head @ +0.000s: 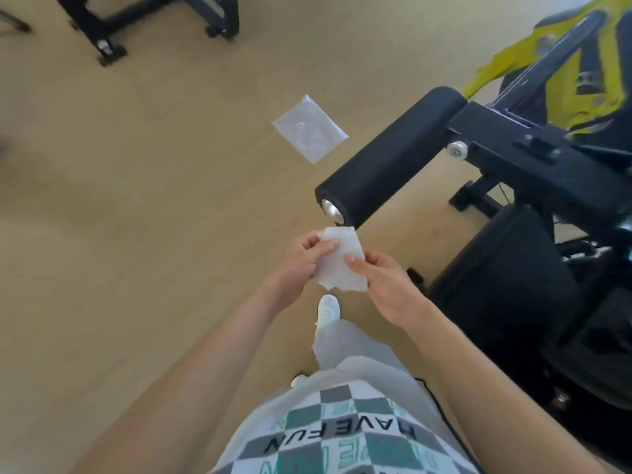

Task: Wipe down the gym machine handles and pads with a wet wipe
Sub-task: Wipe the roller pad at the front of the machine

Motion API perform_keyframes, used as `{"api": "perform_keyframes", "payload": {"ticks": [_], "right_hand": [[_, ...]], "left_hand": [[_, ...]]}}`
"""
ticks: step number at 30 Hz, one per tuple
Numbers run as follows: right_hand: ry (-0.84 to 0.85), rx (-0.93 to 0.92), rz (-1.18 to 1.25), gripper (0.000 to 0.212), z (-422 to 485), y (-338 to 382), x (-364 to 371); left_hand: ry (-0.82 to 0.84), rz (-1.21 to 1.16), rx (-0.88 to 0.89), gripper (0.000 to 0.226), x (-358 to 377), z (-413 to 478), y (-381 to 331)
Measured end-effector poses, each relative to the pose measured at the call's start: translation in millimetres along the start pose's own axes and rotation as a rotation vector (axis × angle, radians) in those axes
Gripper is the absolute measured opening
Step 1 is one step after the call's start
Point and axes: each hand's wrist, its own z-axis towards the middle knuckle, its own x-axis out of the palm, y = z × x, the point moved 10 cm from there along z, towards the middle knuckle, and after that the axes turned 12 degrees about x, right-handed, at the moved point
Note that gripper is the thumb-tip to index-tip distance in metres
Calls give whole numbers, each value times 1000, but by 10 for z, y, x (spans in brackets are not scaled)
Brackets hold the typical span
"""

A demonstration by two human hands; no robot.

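A tan floor point(136, 200) fills most of the view. At 3 o'clock stands a black machine point(533, 155), with a broad flat pad point(506, 268) at 4 o'clock of its frame. A black roller point(386, 159) juts from the frame toward 8 o'clock and ends in a shiny metal cap. At 11 o'clock, well apart, the feet of a second frame point(219, 12) rest on the floor. A yellow cloth point(561, 59) is draped over the machine at 1 o'clock. At 6 o'clock is the person's checked shirt point(342, 432), with both bare forearms reaching up from it toward the centre. The left hand point(297, 265) pinches the left edge of a white wipe point(340, 265) between thumb and fingers, and the right hand point(386, 289) pinches its right edge, thumb on top. The wipe is partly unfolded and held in the air near the centre, just at 6 o'clock of the roller's capped end (whether it touches the roller cannot be told). A flat, pale packet point(309, 130) lies on the floor at 12 o'clock of the hands, just beside the roller. A white shoe point(328, 309) shows below the wipe.
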Motion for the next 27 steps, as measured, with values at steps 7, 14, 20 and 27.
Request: {"api": "perform_keyframes", "payload": {"ticks": [7,14,20,27], "right_hand": [[-314,-35,97,18,674,645,-481],[-614,-109,-23,13,1131,1141,-834],[-1106,-3,-272,48,1154,1104,-1157],[-1195,-149,-443,46,1316,1173,-503]], "left_hand": [[51,324,66,22,-53,1209,-435],[159,716,115,18,15,2362,-576],[413,905,140,15,267,2890,-333],[690,855,173,10,391,3190,-249]]}}
